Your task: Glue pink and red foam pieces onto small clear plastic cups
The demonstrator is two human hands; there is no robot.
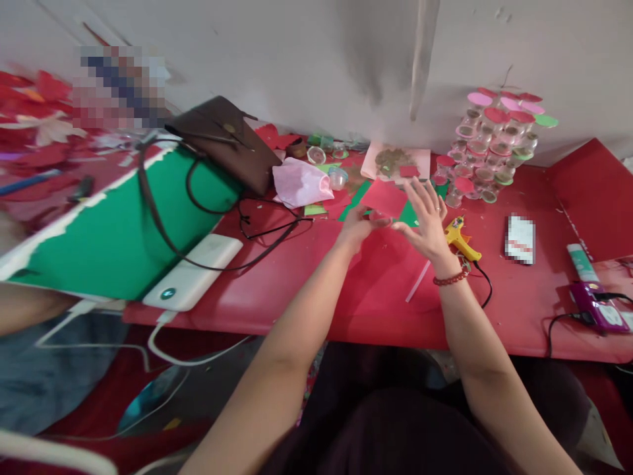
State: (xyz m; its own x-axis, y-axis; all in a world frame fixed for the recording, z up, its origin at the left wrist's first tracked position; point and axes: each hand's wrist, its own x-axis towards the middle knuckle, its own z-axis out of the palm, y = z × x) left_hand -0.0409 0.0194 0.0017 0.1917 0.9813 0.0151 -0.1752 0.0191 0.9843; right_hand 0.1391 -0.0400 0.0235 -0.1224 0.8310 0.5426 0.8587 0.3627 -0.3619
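Note:
My left hand is closed around a small clear cup, beneath a piece of red paper that stands over it. My right hand is open beside the paper, its fingers spread and pointing up. Whether its fingertips touch the paper's edge, I cannot tell. Green paper shows behind and below the red piece. Just right of my right hand lies a yellow glue gun. A pale stick rests on the red tabletop near my right wrist.
Stacked clear cups with coloured discs stand at the back right. Further right are a phone and a purple power strip. To the left are a brown bag, a white power bank and a green board. Another person's arm shows at far left.

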